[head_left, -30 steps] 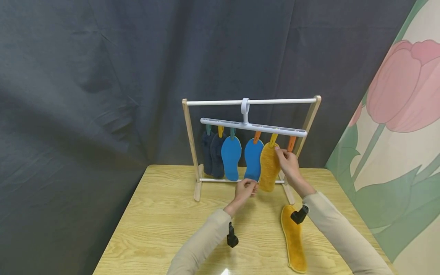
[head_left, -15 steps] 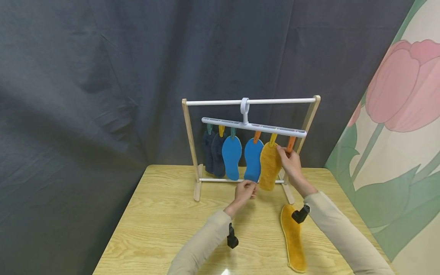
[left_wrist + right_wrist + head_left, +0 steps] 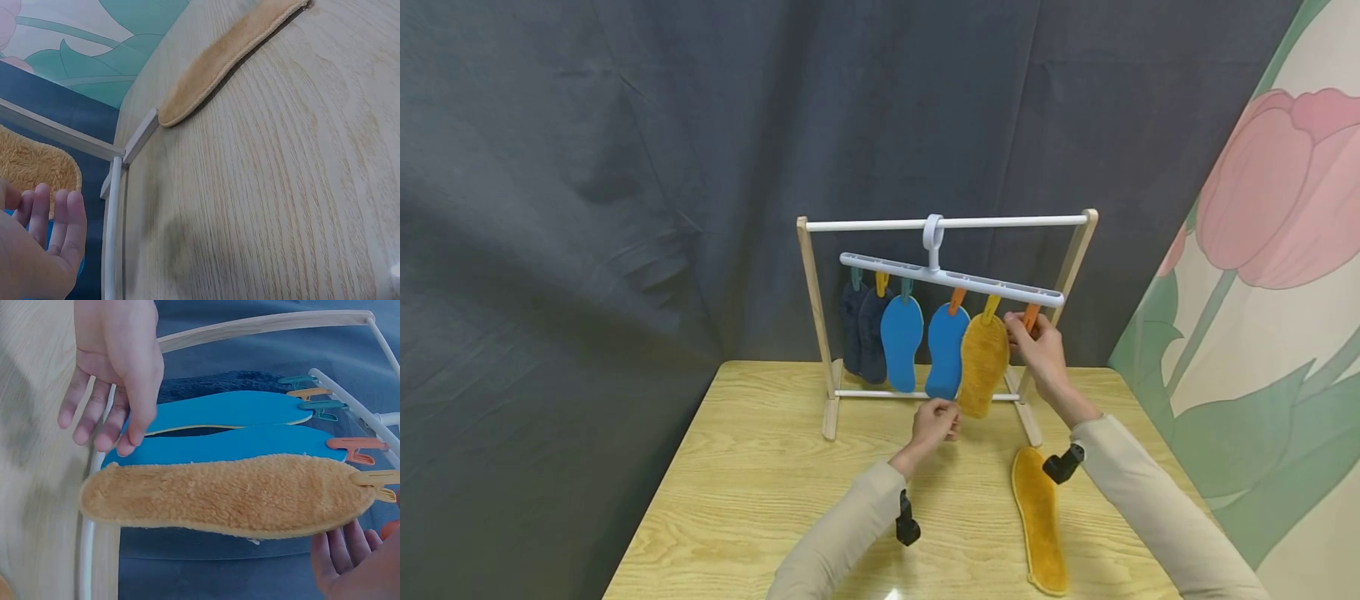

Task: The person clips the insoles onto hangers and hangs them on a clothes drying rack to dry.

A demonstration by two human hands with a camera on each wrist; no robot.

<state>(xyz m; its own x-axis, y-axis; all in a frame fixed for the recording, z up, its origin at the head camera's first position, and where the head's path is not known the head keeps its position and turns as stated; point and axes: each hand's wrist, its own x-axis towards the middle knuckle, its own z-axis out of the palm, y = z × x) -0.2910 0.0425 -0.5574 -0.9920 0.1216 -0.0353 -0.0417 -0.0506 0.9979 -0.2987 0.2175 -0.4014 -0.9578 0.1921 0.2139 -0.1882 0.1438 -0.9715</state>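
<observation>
A white hanger bar [image 3: 955, 278] with coloured clothespins hangs tilted, right end lowest. From it hang two dark insoles [image 3: 872, 337], two blue insoles [image 3: 901, 343] and a fuzzy orange-yellow insole [image 3: 985, 367]. At the bar's low end, the thumb and index finger of my right hand [image 3: 1043, 354] lie either side of an orange clothespin [image 3: 1032, 315], close to the fuzzy insole's upper edge. In the right wrist view its other fingers reach behind that insole [image 3: 231, 494]. My left hand [image 3: 934, 422] stays by the lower ends of the blue and orange-yellow insoles, fingers relaxed.
A wooden rack [image 3: 812, 300] with a white top rod [image 3: 865, 224] carries the hanger. On the wooden table [image 3: 737, 483] lies a second orange-yellow insole [image 3: 1041, 525], below my right forearm. A dark curtain [image 3: 625, 167] stands behind; a flower-painted wall [image 3: 1262, 333] is at right.
My right hand has shifted slightly right and up, from the fuzzy insole's edge to the orange clothespin. The hanger's right end has dipped, and my left hand sits slightly lower.
</observation>
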